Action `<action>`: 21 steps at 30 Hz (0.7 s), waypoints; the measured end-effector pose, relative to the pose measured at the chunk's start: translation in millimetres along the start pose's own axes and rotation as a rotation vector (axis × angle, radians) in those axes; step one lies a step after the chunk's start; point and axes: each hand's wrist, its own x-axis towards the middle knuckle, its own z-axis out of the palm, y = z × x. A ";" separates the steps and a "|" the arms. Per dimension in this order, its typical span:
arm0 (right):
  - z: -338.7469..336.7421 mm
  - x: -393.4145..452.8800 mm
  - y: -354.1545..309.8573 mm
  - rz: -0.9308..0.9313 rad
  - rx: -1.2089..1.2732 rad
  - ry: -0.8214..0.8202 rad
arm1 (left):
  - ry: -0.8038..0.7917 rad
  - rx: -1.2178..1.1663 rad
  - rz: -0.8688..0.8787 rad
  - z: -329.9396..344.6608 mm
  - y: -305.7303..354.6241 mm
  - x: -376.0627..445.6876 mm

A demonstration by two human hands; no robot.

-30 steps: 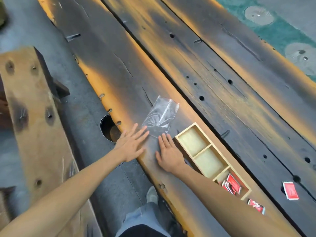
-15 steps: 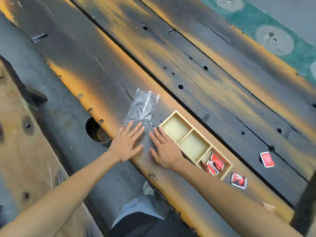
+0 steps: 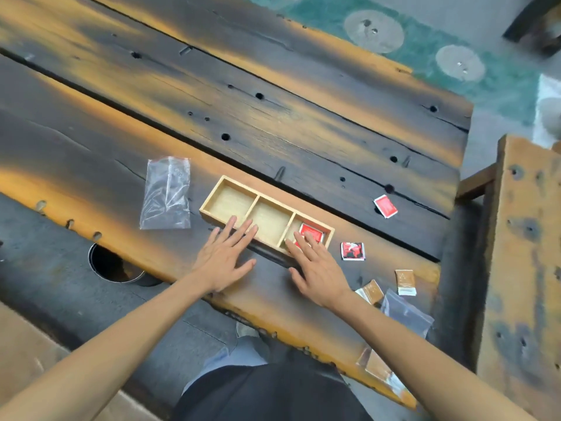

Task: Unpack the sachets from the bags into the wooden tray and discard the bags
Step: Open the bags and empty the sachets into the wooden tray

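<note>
Both hands shifted rightward off the empty clear bag (image 3: 166,194), now lying alone left of the wooden tray (image 3: 225,182).

Labels: none legible; print on red sachets too small.

L hand (image 3: 223,256): flat, fingers spread, tips at tray's near wall, grip released.
R hand (image 3: 315,265): flat, open, fingertips over right compartment w/ red sachets (image 3: 311,233), grip released.

Loose items: red sachets (image 3: 385,206) and (image 3: 352,251) right of tray; brown sachets (image 3: 405,281), 2nd clear bag (image 3: 406,314) near R forearm.

Surface: charred plank tabletop (image 3: 273,123), orange edges; green floor beyond.
</note>
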 end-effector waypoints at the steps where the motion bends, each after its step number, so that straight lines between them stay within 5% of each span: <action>1: 0.5 -11.9 8.5 0.020 0.010 0.001 | -0.001 -0.003 0.020 1.1 10.4 3.3; 21: 36.8 -228.2 188.8 0.598 0.236 0.062 | -0.210 0.117 0.488 69.2 291.6 95.9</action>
